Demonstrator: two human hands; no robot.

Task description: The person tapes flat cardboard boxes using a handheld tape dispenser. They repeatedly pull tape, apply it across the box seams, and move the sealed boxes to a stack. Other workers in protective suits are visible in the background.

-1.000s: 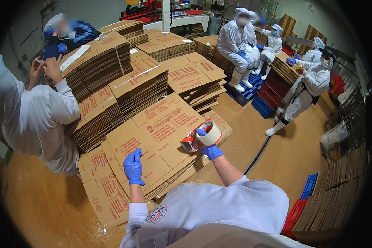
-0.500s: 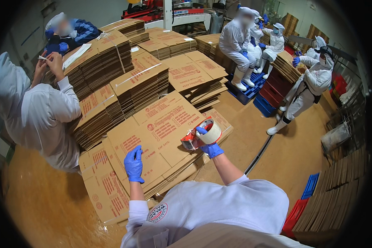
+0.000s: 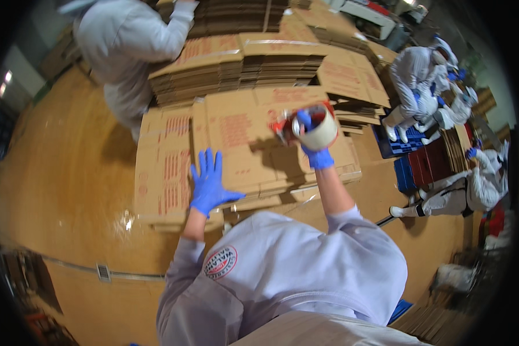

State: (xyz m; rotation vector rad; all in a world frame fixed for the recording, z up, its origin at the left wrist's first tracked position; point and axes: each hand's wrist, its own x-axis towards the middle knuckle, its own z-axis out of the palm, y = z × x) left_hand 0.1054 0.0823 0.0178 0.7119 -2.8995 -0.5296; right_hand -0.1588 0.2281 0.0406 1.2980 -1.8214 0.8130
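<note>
My right hand [image 3: 319, 157], in a blue glove, is closed on a red tape dispenser [image 3: 281, 128] that carries a wide roll of pale packing tape [image 3: 323, 136]. It is held above a stack of flattened cardboard boxes [image 3: 254, 109] with red printing, and its shadow falls on the top sheet. My left hand [image 3: 211, 183], gloved in blue too, is spread with nothing in it, at the near left edge of that stack. Whether its palm touches the cardboard I cannot tell. Another flat printed box [image 3: 153, 167] lies alongside on the left.
Higher strapped stacks of flat boxes [image 3: 279, 69] rise behind. A person in white [image 3: 130, 43] stands at the far left beside them. Several people in white [image 3: 412, 75] are at the right, near a blue pallet [image 3: 392, 144] and dark red crates [image 3: 429, 164]. A floor drain [image 3: 103, 273] lies left.
My view has swung left. My left hand has opened from loosely curled fingers to a wide spread. My right hand still holds the dispenser, now raised over the stack.
</note>
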